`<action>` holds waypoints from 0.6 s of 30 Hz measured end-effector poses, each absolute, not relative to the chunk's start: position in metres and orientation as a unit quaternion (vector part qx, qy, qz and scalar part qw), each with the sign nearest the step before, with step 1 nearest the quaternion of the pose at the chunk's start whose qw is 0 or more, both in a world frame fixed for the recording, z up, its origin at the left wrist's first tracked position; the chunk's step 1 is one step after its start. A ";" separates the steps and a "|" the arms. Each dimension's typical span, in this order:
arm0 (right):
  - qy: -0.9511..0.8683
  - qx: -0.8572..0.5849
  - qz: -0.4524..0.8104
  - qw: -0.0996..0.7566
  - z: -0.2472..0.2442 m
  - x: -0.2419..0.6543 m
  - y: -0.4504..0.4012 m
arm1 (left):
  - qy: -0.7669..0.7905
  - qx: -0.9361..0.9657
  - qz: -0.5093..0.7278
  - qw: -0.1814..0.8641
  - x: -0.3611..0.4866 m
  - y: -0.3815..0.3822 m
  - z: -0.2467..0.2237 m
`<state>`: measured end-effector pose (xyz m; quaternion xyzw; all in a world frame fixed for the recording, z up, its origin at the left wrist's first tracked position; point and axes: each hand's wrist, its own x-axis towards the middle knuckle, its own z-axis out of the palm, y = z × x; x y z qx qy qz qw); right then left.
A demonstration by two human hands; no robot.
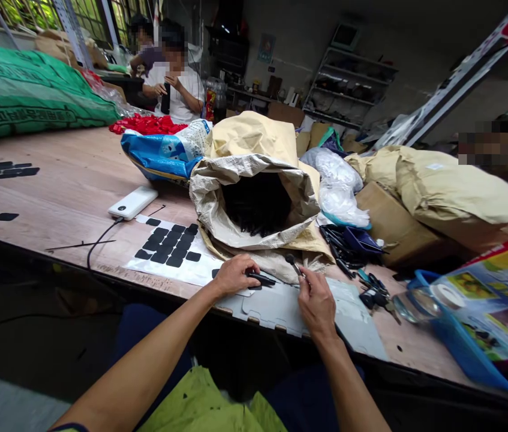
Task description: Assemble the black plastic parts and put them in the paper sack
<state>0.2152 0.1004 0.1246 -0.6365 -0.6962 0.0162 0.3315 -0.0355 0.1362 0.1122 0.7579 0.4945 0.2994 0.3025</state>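
My left hand [236,275] is closed around slim black pieces [262,279] lying over the grey board [352,312] at the table's front edge. To its right, my right hand [317,302] grips a thin tool [295,264] with a round dark tip, pointing up and left. Behind both hands lies an open sack [254,237] with a rolled rim and dark contents. Left of my left hand, rows of black rounded patches [170,245] sit on a white sheet [146,268]. The fingertips of my left hand are partly hidden.
A white power bank [133,203] with a cable lies left. Right are black parts [343,246], keys [377,291], a clear jar [415,305] and a blue basket [465,348]. A blue-white bag [159,153] and red pieces [150,124] lie farther back. Two people sit behind.
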 end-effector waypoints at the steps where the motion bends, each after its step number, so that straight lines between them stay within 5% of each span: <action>1: -0.695 -0.620 0.035 0.361 0.128 0.210 0.095 | 0.495 0.758 0.297 0.304 -0.035 0.136 0.112; 10: -0.728 -0.567 0.060 0.381 0.148 0.162 0.058 | 0.514 0.732 0.310 0.323 -0.031 0.135 0.113; 18: -0.744 -0.591 0.013 0.312 0.141 0.161 0.053 | 0.518 0.733 0.313 0.311 -0.030 0.134 0.113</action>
